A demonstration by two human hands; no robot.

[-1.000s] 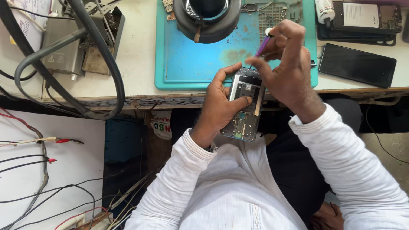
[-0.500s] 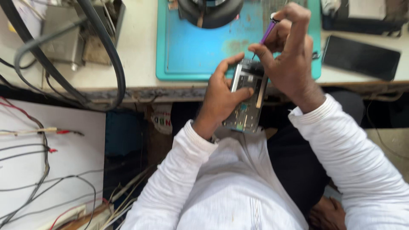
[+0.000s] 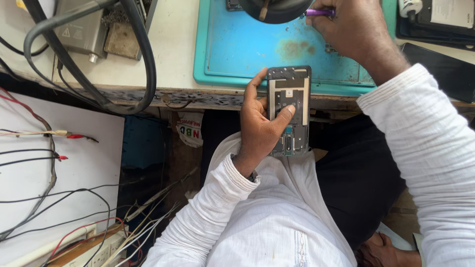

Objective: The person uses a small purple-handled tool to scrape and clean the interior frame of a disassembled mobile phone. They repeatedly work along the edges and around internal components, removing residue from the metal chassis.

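My left hand (image 3: 261, 126) grips an opened phone frame (image 3: 289, 106), grey and black with its insides showing, held upright over my lap just below the bench edge. My thumb lies across its lower middle. My right hand (image 3: 354, 29) is up over the teal work mat (image 3: 237, 49), closed around a thin purple-handled tool (image 3: 319, 12) whose tip points left toward a round black object (image 3: 277, 10) at the top. The right hand is apart from the phone frame.
A thick black hose (image 3: 141, 59) loops over the white bench at the left beside a grey metal box (image 3: 81, 32). Dark phones (image 3: 443, 22) lie at the top right. A white board (image 3: 59, 173) with red and black wires stands at the lower left.
My right hand has lifted off the phone frame and moved up onto the teal mat with the purple tool. The left hand now holds the frame alone, lower and more upright.
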